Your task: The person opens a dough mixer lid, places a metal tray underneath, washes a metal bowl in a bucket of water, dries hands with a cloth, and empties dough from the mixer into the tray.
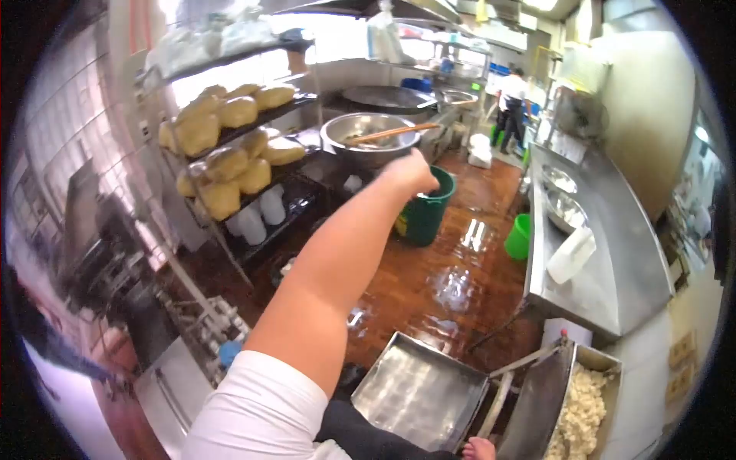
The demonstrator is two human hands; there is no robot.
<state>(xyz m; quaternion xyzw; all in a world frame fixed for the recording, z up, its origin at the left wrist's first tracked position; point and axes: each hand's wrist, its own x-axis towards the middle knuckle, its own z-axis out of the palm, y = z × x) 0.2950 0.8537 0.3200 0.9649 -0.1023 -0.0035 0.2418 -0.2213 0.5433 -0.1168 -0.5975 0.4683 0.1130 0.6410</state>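
My left arm stretches forward across the view, with a white sleeve at the shoulder. My left hand looks closed, its fingers curled and slightly blurred; whatever they hold is hidden. It appears beside the rim of a steel bowl, and I cannot tell whether they touch. A wooden stick lies across that bowl. Behind the hand stands a green bin. At the bottom edge my right hand shows only in part, fingers curled at the near corner of a rectangular metal tray.
A rack at left carries several yellowish filled bags. On the right, a steel counter holds bowls and a white container. A trough contains pale, lumpy food. The brown floor shines. Another person stands far back.
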